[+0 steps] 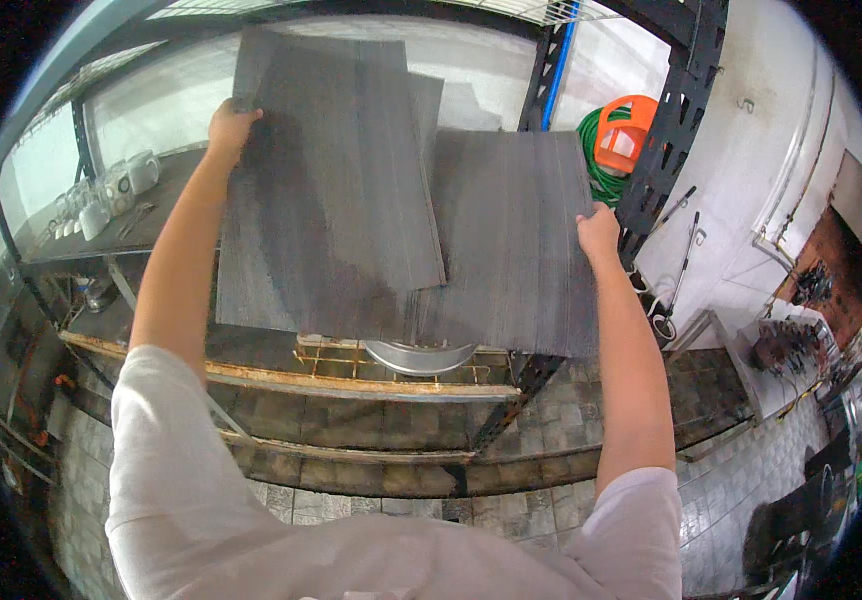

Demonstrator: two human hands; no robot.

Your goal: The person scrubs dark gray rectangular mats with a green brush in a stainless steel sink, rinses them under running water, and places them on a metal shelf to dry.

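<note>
Several dark grey, faintly striped flat sheets [341,172] overlap in front of me, held up between my outstretched arms. My left hand [234,129] grips the left edge near the top, its thumb over the front. At the right edge of the lower sheet [509,240], my right hand [599,229] holds on with the thumb in front. The fingers of both hands are partly hidden behind the sheets. A round metal pan or bowl [421,358] shows below them on a lower rack.
Glass mugs [94,217] stand on a shelf at the left. A rusty-edged shelf rail [371,386] crosses below the sheets. A black perforated post [660,150], a green hose [590,150] and an orange holder [626,135] are at the right.
</note>
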